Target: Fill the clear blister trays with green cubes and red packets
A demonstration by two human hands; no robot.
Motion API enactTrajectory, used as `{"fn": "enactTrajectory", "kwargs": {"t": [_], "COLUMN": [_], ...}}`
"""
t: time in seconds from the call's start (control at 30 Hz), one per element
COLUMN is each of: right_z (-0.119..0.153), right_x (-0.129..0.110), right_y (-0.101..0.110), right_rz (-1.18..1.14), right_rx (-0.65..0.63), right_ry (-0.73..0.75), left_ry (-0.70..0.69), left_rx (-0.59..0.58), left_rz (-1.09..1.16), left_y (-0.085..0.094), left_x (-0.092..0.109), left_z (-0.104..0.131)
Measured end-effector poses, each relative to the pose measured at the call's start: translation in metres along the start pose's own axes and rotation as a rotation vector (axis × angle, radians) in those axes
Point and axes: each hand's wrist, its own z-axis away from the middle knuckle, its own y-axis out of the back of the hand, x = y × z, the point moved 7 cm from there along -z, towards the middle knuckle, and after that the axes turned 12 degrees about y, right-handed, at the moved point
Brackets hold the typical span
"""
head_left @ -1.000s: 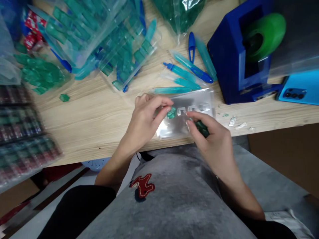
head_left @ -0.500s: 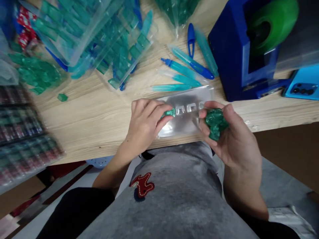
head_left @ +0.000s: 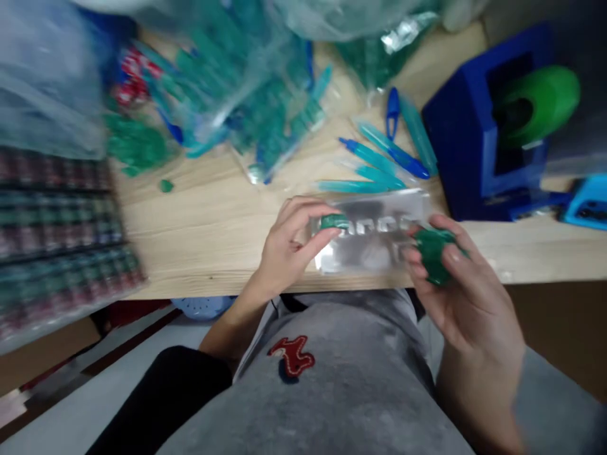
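Light wood desk, pretty cluttered, and the whole shot is motion-blurred, so take the small stuff loosely. Far left, around 9 o'clock, there's a stack of flat trays with rows of dark red and green bits in them; too smeared to say what exactly. Up at 11 o'clock sit clear plastic bags stuffed with teal and green pieces, a few spilling out, plus one loose green piece lying on bare wood just below them.

Dead centre: the left hand has thumb and forefinger pinched shut on a small green piece, holding it right at the left end of a clear blister tray that lies flat at the desk's near edge. The tray has a row of little pockets along its top; I can't tell if any are filled.

Above the tray at 12 to 1 o'clock, some teal and blue pens lie loose. Right hand is off the tray's right end, fingers curled around a clump of green pieces. Further right at 2 o'clock is a blue tape dispenser with a green roll, and a blue phone at the edge.
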Motion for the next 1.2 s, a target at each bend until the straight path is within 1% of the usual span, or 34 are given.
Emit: {"fn": "enactTrajectory", "kwargs": {"t": [0.03, 0.07, 0.1, 0.17, 0.23, 0.27, 0.3, 0.33, 0.37, 0.4, 0.47, 0.53, 0.57, 0.6, 0.63, 0.7, 0.73, 0.77, 0.8, 0.87, 0.93, 1.0, 1.07, 1.13, 1.2], "right_z": [-0.001, -0.002, -0.004, -0.007, -0.007, -0.006, -0.005, -0.004, -0.003, -0.001, 0.001, 0.002, 0.003, 0.003, 0.003, 0.002, 0.002, 0.001, 0.0, -0.002, -0.003, -0.003, -0.002, -0.001, 0.0], "right_x": [-0.001, -0.002, -0.003, -0.002, -0.001, -0.001, 0.0, 0.0, 0.0, 0.001, 0.003, 0.004, 0.004, 0.004, 0.004, 0.004, 0.004, 0.004, 0.003, 0.002, 0.001, 0.0, 0.0, -0.001, -0.001], "right_y": [0.001, 0.001, 0.001, -0.003, -0.008, -0.012, -0.014, -0.016, -0.018, -0.019, -0.022, -0.025, -0.026, -0.027, -0.026, -0.021, -0.018, -0.015, -0.011, -0.006, -0.003, -0.003, -0.004, -0.004, -0.003], "right_rz": [-0.004, -0.002, 0.004, 0.024, 0.042, 0.047, 0.049, 0.052, 0.055, 0.059, 0.063, 0.054, 0.046, 0.037, 0.027, 0.004, -0.008, -0.018, -0.025, -0.036, -0.038, -0.024, 0.001, 0.016, 0.013], "right_rx": [0.004, 0.01, 0.009, 0.007, 0.01, 0.018, 0.033, 0.055, 0.074, 0.089, 0.092, 0.069, 0.055, 0.048, 0.049, 0.073, 0.087, 0.095, 0.097, 0.086, 0.064, 0.038, 0.013, -0.006, -0.012], "right_ry": [-0.008, -0.005, -0.011, -0.027, -0.045, -0.042, -0.032, -0.022, -0.017, -0.02, -0.043, -0.053, -0.048, -0.04, -0.029, 0.005, 0.025, 0.044, 0.06, 0.091, 0.116, 0.138, 0.151, 0.165, 0.173], "left_ry": [0.036, 0.061, 0.083, 0.112, 0.14, 0.152, 0.163, 0.175, 0.2, 0.231, 0.322, 0.398, 0.402, 0.382, 0.344, 0.243, 0.195, 0.147, 0.098, -0.011, -0.104, -0.155, -0.158, -0.141, -0.119], "left_rx": [0.062, 0.143, 0.242, 0.459, 0.626, 0.668, 0.671, 0.641, 0.576, 0.489, 0.281, 0.111, 0.07, 0.072, 0.111, 0.226, 0.248, 0.222, 0.151, -0.045, -0.192, -0.256, -0.289, -0.317, -0.343], "left_rz": [0.033, 0.042, 0.032, 0.005, 0.043, 0.106, 0.208, 0.332, 0.475, 0.621, 0.84, 0.932, 0.927, 0.892, 0.83, 0.642, 0.522, 0.395, 0.27, 0.038, -0.169, -0.358, -0.492, -0.538, -0.497], "left_y": [0.011, 0.026, 0.045, 0.09, 0.131, 0.146, 0.155, 0.158, 0.154, 0.145, 0.115, 0.082, 0.07, 0.063, 0.06, 0.061, 0.062, 0.059, 0.054, 0.038, 0.022, 0.008, -0.002, -0.007, -0.007], "left_x": [-0.009, -0.019, -0.031, -0.054, -0.072, -0.078, -0.082, -0.083, -0.082, -0.079, -0.066, -0.052, -0.046, -0.042, -0.038, -0.031, -0.026, -0.02, -0.013, 0.002, 0.013, 0.018, 0.018, 0.017, 0.017], "left_z": [-0.003, -0.006, -0.008, -0.008, -0.004, -0.002, -0.001, -0.001, -0.001, -0.002, -0.003, -0.002, 0.0, 0.002, 0.006, 0.016, 0.021, 0.027, 0.032, 0.043, 0.052, 0.057, 0.057, 0.057, 0.056]}}
